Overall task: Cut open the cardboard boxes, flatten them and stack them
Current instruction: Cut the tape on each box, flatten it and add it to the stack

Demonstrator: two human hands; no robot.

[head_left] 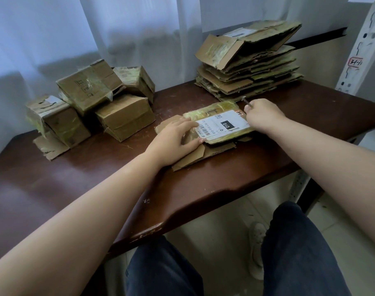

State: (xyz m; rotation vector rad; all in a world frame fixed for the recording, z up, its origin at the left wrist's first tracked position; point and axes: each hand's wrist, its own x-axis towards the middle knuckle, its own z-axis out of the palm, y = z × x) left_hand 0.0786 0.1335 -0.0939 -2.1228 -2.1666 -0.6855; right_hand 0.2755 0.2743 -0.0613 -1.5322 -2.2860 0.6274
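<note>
My left hand (178, 135) presses flat on the light, floppy box (216, 127), best lifted by its edges, while my right hand (262, 115) pinches what looks like a cutter (246, 101).

We read storeroom or parcel back room: perforated metal shelving upright (362, 42) with handwritten tag (355, 61) upper right, worn parcel boxes (92, 103) left.
</note>
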